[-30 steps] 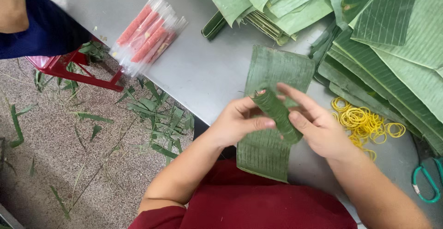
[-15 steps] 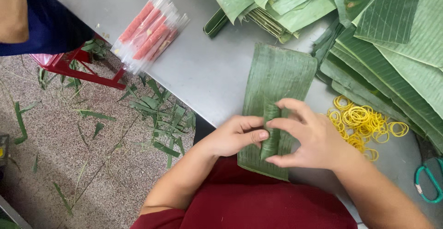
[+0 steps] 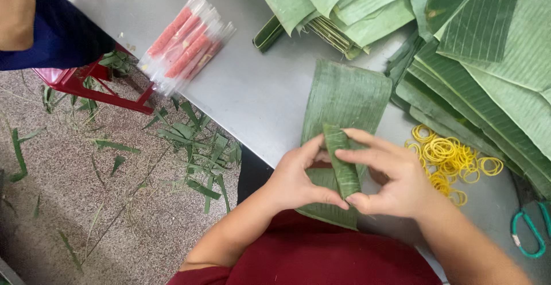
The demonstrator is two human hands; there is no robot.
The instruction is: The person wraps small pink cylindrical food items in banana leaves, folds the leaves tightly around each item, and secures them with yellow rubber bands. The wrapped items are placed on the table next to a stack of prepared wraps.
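Observation:
A small roll wrapped in green leaf (image 3: 340, 161) lies lengthwise on a flat banana-leaf sheet (image 3: 350, 95) on the grey metal table (image 3: 247, 84). My left hand (image 3: 301, 179) pinches the roll from the left, its thumb at the roll's near end. From the right, my right hand (image 3: 393, 176) lays its fingers over the roll, with thumb and forefinger gripping its near end. Both hands hold the roll down against the sheet.
Clear packets of pink sausage sticks (image 3: 183, 44) lie at the table's left edge. Stacked banana leaves (image 3: 488, 49) fill the far right; yellow rubber bands (image 3: 453, 159) and green-handled scissors (image 3: 528, 233) lie right. Leaf scraps litter the floor (image 3: 115, 164). Another person's arm (image 3: 17, 9) shows top left, near a red stool (image 3: 92, 87).
The roll, held raised above the sheet a second ago, now lies pressed on it. Both hands have come down and closed around it.

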